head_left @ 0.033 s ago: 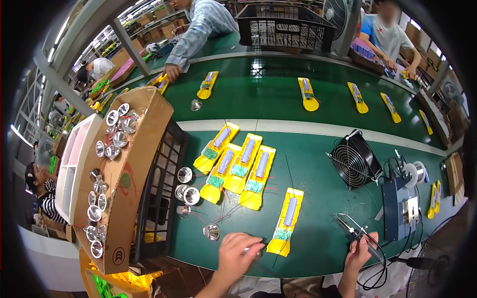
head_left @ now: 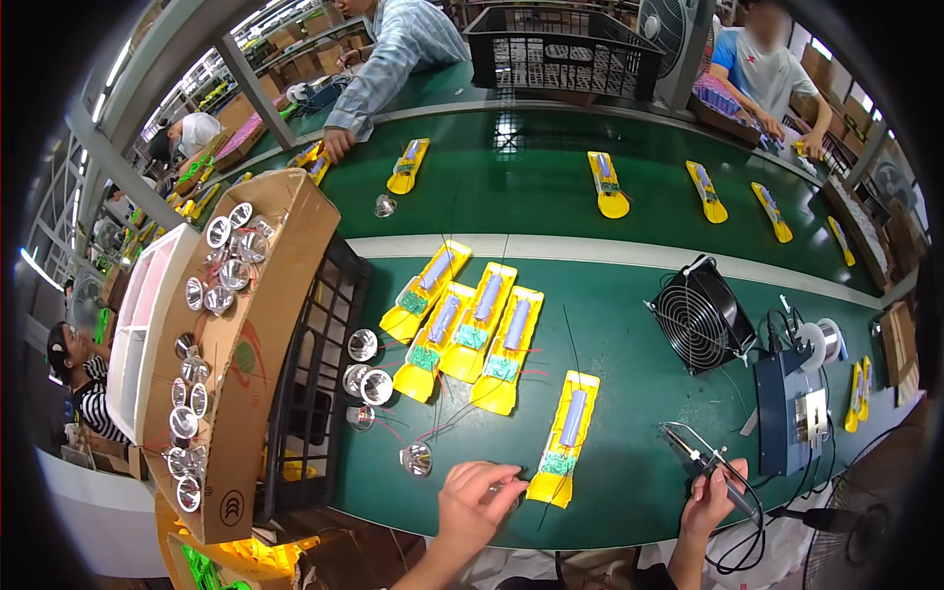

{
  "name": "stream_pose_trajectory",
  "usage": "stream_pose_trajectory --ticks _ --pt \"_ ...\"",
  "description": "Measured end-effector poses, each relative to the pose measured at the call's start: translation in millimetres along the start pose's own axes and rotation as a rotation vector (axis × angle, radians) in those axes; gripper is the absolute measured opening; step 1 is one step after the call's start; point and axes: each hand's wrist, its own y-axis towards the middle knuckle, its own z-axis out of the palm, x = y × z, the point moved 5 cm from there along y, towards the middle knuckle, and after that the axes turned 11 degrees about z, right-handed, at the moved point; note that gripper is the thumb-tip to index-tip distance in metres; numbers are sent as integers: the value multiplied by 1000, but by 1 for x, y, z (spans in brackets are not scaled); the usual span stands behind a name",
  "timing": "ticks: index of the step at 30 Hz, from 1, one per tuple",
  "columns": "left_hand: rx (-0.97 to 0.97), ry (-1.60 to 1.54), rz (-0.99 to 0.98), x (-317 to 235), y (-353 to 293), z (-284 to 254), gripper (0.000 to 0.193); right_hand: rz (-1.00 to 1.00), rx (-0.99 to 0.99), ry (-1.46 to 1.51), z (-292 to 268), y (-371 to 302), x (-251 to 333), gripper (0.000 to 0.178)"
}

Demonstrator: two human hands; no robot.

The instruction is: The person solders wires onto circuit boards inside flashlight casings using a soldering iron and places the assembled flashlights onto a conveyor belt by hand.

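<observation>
My left hand (head_left: 479,506) is low in the middle, thumb and forefinger pinched together beside a yellow flashlight half-shell (head_left: 566,438). A small shiny thing shows partly under the fingertips; what they grip is too small to make out. That shell lies lengthwise, with a purple battery cell (head_left: 574,418), a green circuit board (head_left: 560,463) and thin dark wires. At the right, my right hand (head_left: 710,500) is closed round a soldering iron (head_left: 700,462) with a bent metal tube at its front, its tip apart from the shell. Left of my left hand lies a reflector cup (head_left: 416,458) with wires.
Several filled yellow shells (head_left: 507,354) lie together beyond my left hand, beside loose reflectors (head_left: 376,386). A cardboard box (head_left: 285,265) of reflectors stands left on a black crate (head_left: 313,374). Rightward are a fan (head_left: 702,317) and a blue soldering unit (head_left: 787,413). Co-workers sit past the green belt (head_left: 492,187).
My left thumb and forefinger have come slightly closer together near the shell's lower end. The whole view has shifted very slightly; my right hand keeps its grip.
</observation>
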Motion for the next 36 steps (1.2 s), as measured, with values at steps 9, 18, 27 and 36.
stream_pose_trajectory --ticks 9,18,27,36 --pt "-69 -108 -205 7 -16 22 20 -5 10 -19 4 -2 2 22" --pt "-69 -179 -249 9 -18 21 14 6 38 -29 4 -1 0 21" --pt "41 -146 -81 3 -11 20 13 -5 15 -24 3 0 -1 21" --pt "107 -117 7 4 -18 17 16 16 24 -18 4 0 0 20"
